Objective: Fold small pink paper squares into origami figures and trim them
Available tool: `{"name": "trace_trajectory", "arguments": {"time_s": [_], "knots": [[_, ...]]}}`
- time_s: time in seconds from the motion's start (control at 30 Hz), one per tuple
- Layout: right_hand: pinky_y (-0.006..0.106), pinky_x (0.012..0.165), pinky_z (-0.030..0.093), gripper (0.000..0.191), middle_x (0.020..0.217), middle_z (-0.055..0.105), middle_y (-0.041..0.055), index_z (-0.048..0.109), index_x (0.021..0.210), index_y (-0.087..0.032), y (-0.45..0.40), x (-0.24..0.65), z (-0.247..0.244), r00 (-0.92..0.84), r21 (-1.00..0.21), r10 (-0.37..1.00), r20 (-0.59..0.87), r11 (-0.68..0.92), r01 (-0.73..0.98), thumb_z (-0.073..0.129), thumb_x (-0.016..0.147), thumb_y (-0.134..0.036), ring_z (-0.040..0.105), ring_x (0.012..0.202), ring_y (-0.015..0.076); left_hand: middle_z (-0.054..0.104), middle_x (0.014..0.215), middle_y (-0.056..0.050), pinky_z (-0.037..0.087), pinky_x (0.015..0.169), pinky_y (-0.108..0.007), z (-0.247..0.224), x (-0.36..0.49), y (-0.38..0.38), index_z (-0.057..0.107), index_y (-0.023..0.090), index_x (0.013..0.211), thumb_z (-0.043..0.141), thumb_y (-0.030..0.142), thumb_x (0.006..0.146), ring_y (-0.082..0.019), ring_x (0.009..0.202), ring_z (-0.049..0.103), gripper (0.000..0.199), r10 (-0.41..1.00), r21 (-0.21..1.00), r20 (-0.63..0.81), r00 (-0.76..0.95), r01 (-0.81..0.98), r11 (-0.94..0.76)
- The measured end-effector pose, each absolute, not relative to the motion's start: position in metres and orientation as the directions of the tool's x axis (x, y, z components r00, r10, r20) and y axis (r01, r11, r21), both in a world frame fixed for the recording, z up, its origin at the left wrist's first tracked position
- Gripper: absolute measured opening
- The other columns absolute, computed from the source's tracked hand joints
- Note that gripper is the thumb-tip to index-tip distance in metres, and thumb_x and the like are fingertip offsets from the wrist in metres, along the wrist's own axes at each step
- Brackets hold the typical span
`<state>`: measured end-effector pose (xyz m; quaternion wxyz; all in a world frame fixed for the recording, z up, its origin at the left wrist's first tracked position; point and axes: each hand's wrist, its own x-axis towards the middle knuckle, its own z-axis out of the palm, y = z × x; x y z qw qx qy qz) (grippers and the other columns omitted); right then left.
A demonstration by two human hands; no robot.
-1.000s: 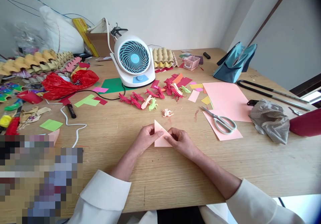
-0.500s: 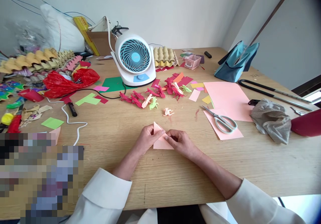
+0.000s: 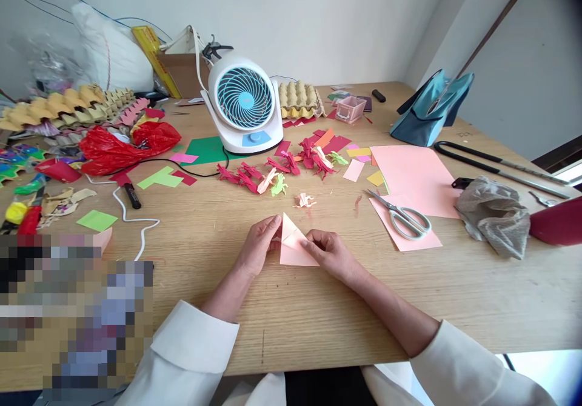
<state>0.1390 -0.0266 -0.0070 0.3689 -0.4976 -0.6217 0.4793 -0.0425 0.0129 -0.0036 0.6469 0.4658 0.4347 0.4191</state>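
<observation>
A pink sheet of paper (image 3: pixel 295 254), partly folded with a pointed top and crease lines, is held just above or on the wooden table. At its left edge is my left hand (image 3: pixel 257 247), thumb up along the edge and the other fingers partly hidden behind the paper. My right hand (image 3: pixel 334 254) pinches the right side, its thumb lying on top of the paper. Beyond the sheet sits a small pale pink folded paper figure (image 3: pixel 304 200). Farther back are several red folded figures (image 3: pixel 245 179) and a light green one (image 3: pixel 279 185).
To the right, scissors (image 3: pixel 409 221) rest on pink paper, beside a crumpled grey cloth (image 3: pixel 495 212). A white fan (image 3: pixel 245 106) stands at the back near a blue bag (image 3: pixel 430 112). Left lie a marker (image 3: pixel 132 196), a white cord (image 3: pixel 143 236) and a red plastic bag (image 3: pixel 104 151).
My left thumb has moved off the paper's face to its left edge. The upper flap now shows more of its creased face. My right hand stays on the right side.
</observation>
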Motion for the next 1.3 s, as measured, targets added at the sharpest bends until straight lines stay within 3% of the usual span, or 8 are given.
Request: {"name": "trace_trajectory", "arguments": {"time_s": [0.13, 0.27, 0.63, 0.8, 1.03, 1.17, 1.3], "knots": [[0.022, 0.049, 0.027, 0.048, 0.061, 0.041, -0.0033, 0.049, 0.068, -0.018, -0.025, 0.141, -0.007, -0.164, -0.990, 0.986, -0.035, -0.012, 0.138, 0.055, 0.083, -0.063, 0.035, 0.055, 0.0094, 0.056, 0.069, 0.002, 0.041, 0.060, -0.022, 0.000, -0.039, 0.010, 0.059, 0.015, 0.077, 0.071, 0.051, 0.075, -0.011, 0.064, 0.050, 0.037, 0.914, 0.986, -0.146, 0.379, -0.015, 0.163], [0.022, 0.050, 0.029, 0.049, 0.063, 0.045, -0.0030, 0.052, 0.071, -0.017, -0.024, 0.141, -0.005, -0.163, -0.994, 0.986, -0.045, -0.029, 0.104, 0.056, 0.081, -0.065, 0.038, 0.056, 0.0098, 0.053, 0.065, 0.003, 0.037, 0.058, -0.021, 0.000, -0.037, 0.009, 0.053, 0.015, 0.067, 0.074, 0.046, 0.071, -0.009, 0.061, 0.045, 0.037, 0.942, 0.994, -0.111, 0.316, 0.038, 0.104], [0.022, 0.051, 0.027, 0.029, 0.062, 0.045, -0.0037, 0.053, 0.072, -0.017, -0.027, 0.137, -0.006, -0.209, -0.965, 0.978, -0.014, 0.041, 0.258, 0.058, 0.084, -0.043, 0.037, 0.055, 0.0091, 0.054, 0.060, 0.005, 0.036, 0.055, -0.020, -0.003, -0.042, 0.015, 0.058, 0.014, 0.067, 0.080, 0.040, 0.066, -0.007, 0.055, 0.045, 0.034, 0.973, 0.970, -0.169, 0.156, -0.147, 0.192], [0.023, 0.050, 0.025, 0.026, 0.060, 0.042, -0.0041, 0.051, 0.069, -0.017, -0.026, 0.136, -0.007, -0.205, -0.946, 0.979, 0.004, 0.070, 0.318, 0.059, 0.083, -0.038, 0.035, 0.055, 0.0092, 0.053, 0.060, 0.005, 0.035, 0.055, -0.020, -0.003, -0.037, 0.011, 0.057, 0.014, 0.066, 0.078, 0.042, 0.068, -0.007, 0.055, 0.044, 0.035, 0.968, 0.983, -0.148, 0.204, -0.073, 0.166], [0.023, 0.049, 0.021, 0.038, 0.059, 0.034, -0.0048, 0.042, 0.063, -0.019, -0.027, 0.135, -0.009, -0.171, -0.943, 0.985, 0.004, 0.061, 0.328, 0.057, 0.085, -0.045, 0.030, 0.054, 0.0084, 0.050, 0.060, 0.005, 0.034, 0.058, -0.021, -0.007, -0.030, 0.004, 0.054, 0.014, 0.064, 0.073, 0.040, 0.075, -0.008, 0.059, 0.042, 0.034, 0.936, 0.996, -0.087, 0.341, 0.042, 0.078], [0.023, 0.050, 0.023, 0.031, 0.060, 0.037, -0.0047, 0.046, 0.065, -0.018, -0.026, 0.137, -0.009, -0.208, -0.941, 0.978, -0.011, 0.060, 0.332, 0.057, 0.084, -0.039, 0.033, 0.055, 0.0086, 0.049, 0.060, 0.005, 0.033, 0.056, -0.020, -0.004, -0.034, 0.006, 0.057, 0.014, 0.064, 0.075, 0.042, 0.072, -0.007, 0.058, 0.041, 0.035, 0.956, 0.992, -0.104, 0.274, -0.040, 0.119], [0.023, 0.050, 0.023, 0.033, 0.057, 0.036, -0.0050, 0.046, 0.062, -0.018, -0.026, 0.138, -0.007, -0.233, -0.953, 0.972, -0.036, 0.037, 0.300, 0.058, 0.083, -0.040, 0.032, 0.054, 0.0085, 0.052, 0.059, 0.005, 0.035, 0.054, -0.019, -0.001, -0.041, 0.012, 0.060, 0.013, 0.065, 0.082, 0.042, 0.063, -0.007, 0.056, 0.044, 0.036, 0.971, 0.948, -0.166, 0.174, -0.242, 0.205]]}}
